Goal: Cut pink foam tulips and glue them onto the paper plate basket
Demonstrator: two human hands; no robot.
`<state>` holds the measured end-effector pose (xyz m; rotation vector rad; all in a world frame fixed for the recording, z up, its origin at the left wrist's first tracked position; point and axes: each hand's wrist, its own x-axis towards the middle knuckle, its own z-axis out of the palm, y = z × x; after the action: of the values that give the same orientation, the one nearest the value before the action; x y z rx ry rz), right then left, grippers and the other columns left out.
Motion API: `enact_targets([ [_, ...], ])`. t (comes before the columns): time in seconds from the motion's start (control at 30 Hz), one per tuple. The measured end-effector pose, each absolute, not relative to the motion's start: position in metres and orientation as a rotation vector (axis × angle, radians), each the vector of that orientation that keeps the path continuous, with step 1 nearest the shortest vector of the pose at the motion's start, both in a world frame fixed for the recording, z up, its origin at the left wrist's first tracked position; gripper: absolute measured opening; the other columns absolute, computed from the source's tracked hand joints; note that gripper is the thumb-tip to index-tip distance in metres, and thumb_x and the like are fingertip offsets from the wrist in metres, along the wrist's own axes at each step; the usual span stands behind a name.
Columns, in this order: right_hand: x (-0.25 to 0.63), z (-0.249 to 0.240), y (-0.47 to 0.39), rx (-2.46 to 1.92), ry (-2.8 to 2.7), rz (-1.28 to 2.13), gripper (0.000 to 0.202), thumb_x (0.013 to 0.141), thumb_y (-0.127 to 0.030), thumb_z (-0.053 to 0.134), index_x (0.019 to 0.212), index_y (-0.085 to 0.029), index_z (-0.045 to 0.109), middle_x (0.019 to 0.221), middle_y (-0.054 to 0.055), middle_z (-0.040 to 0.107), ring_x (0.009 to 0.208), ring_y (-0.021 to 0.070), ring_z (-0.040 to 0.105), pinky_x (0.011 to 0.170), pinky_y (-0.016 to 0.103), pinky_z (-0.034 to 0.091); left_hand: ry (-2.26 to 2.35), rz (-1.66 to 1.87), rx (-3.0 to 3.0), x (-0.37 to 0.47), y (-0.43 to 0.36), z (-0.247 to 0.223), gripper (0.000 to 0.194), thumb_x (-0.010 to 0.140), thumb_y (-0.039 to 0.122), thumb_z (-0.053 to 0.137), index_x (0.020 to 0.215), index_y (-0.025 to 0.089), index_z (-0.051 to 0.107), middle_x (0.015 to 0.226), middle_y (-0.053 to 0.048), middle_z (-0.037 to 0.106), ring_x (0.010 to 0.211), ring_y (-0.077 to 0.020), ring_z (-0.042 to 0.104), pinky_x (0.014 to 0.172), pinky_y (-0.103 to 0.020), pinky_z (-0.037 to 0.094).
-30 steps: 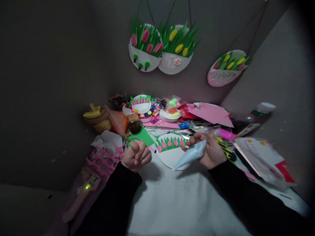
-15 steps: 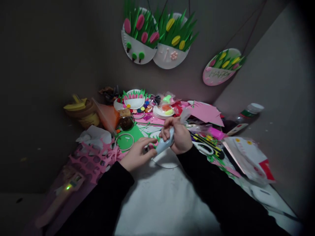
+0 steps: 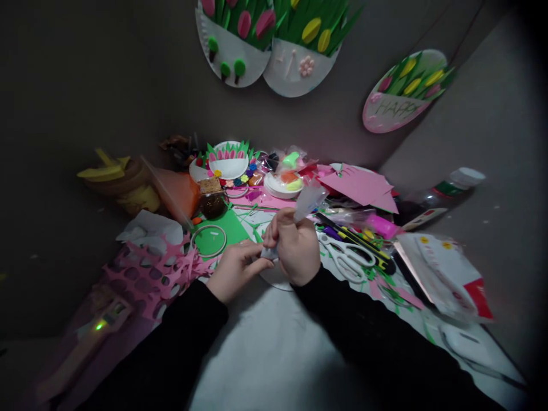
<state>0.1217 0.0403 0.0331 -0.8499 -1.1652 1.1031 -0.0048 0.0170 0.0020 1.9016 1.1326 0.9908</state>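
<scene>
My right hand (image 3: 299, 248) is wrapped around a piping bag (image 3: 310, 201) of clear plastic with pale bluish-white filling. Its loose, crumpled top sticks up above my fist. At the lower end, the fingertips and thumb of my left hand (image 3: 240, 268) pinch the bag; the tip itself is hidden. Under both hands lies a white paper plate (image 3: 276, 279), mostly covered by them. White-handled scissors (image 3: 349, 260) rest just right of my right hand.
Left are a green sheet (image 3: 233, 228) with a ring (image 3: 209, 240), punched pink sheets (image 3: 145, 274) and a glue gun (image 3: 107, 319). A bottle (image 3: 449, 185) and plastic packets (image 3: 445, 274) stand right. Decorated plates (image 3: 303, 68) hang on the wall.
My right hand has closed more fully around the piping bag and turned it more upright. My left fingertips have come together on its lower end. The view has tipped downward slightly.
</scene>
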Motion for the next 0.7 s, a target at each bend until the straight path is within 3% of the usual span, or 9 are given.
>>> enact_targets([
  [0.1, 0.123, 0.034, 0.042, -0.845, -1.157, 1.010, 0.054, 0.079, -0.063, 0.052, 0.046, -0.020, 0.043, 0.037, -0.006, 0.038, 0.037, 0.0098, 0.045, 0.045, 0.023, 0.040, 1.042, 1.006, 1.953, -0.007, 0.018, 0.002, 0.015, 0.082, 0.023, 0.058, 0.084, 0.019, 0.072, 0.081, -0.004, 0.068, 0.081, -0.0181, 0.056, 0.075, -0.027, 0.042],
  [0.2, 0.125, 0.036, 0.046, -0.831, -1.154, 0.992, 0.057, 0.081, -0.064, 0.048, 0.043, -0.022, 0.040, 0.034, -0.007, 0.034, 0.035, 0.0095, 0.044, 0.046, 0.024, 0.042, 1.093, 0.995, 1.925, -0.011, 0.022, 0.003, 0.022, 0.082, 0.022, 0.057, 0.097, 0.020, 0.073, 0.083, -0.006, 0.071, 0.077, -0.0177, 0.058, 0.071, -0.027, 0.043],
  [0.37, 0.123, 0.032, 0.053, -0.844, -1.157, 1.019, 0.058, 0.081, -0.064, 0.047, 0.042, -0.023, 0.036, 0.034, -0.007, 0.033, 0.034, 0.0090, 0.042, 0.048, 0.025, 0.045, 1.231, 0.969, 1.819, -0.016, 0.029, 0.000, 0.020, 0.075, 0.022, 0.066, 0.092, 0.019, 0.076, 0.080, -0.007, 0.074, 0.068, -0.0165, 0.061, 0.064, -0.025, 0.044],
  [0.7, 0.121, 0.027, 0.058, -0.843, -1.147, 1.050, 0.058, 0.080, -0.066, 0.047, 0.043, -0.024, 0.035, 0.033, -0.007, 0.032, 0.034, 0.0095, 0.042, 0.046, 0.026, 0.045, 1.267, 0.964, 1.765, -0.016, 0.032, -0.010, 0.019, 0.075, 0.026, 0.065, 0.089, 0.019, 0.076, 0.085, -0.007, 0.075, 0.073, -0.0190, 0.065, 0.066, -0.028, 0.046],
])
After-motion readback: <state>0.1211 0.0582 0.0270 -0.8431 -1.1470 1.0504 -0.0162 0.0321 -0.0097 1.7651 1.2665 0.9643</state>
